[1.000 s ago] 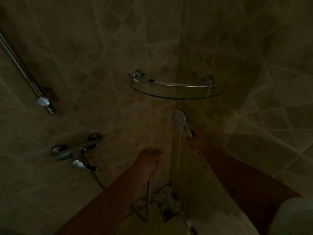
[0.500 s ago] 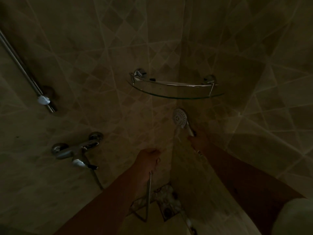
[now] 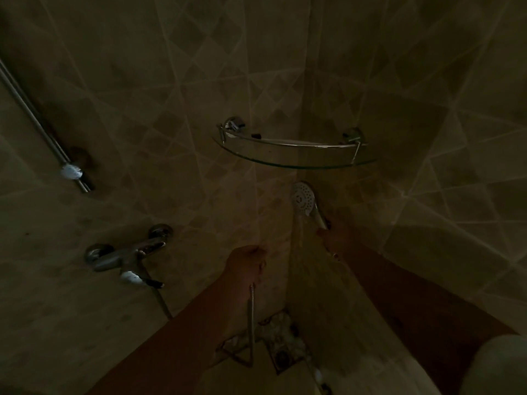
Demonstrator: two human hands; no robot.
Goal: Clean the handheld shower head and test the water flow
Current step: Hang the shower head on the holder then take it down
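- Looking down into a dim corner of brown tiled wall (image 3: 142,81), both bare arms reach forward.
- Up high in the corner sits a curved glass shelf with a shiny metal rail (image 3: 296,155). It is just above the task's thing.
- Low on the left wall is a shiny metal tap (image 3: 125,255). It is well apart from both hands, but the left hand is the nearer one to it.
- The left hand (image 3: 246,265) is curled round a thin silver metal hose (image 3: 252,323). The hose hangs straight down from the fist.
- The right hand (image 3: 335,238) grips the handle of the round silver shower head with small holes (image 3: 302,198). The head sticks up and to the left from the fingers, and its long handle slants down to the right into the hand.
- The holed face looks toward the camera and a bit down. A faint stream of water (image 3: 295,246) seems to fall from it, between the two hands.
- I think the flow test is going on now. To turn the water off, the left hand would have to let go and reach left.
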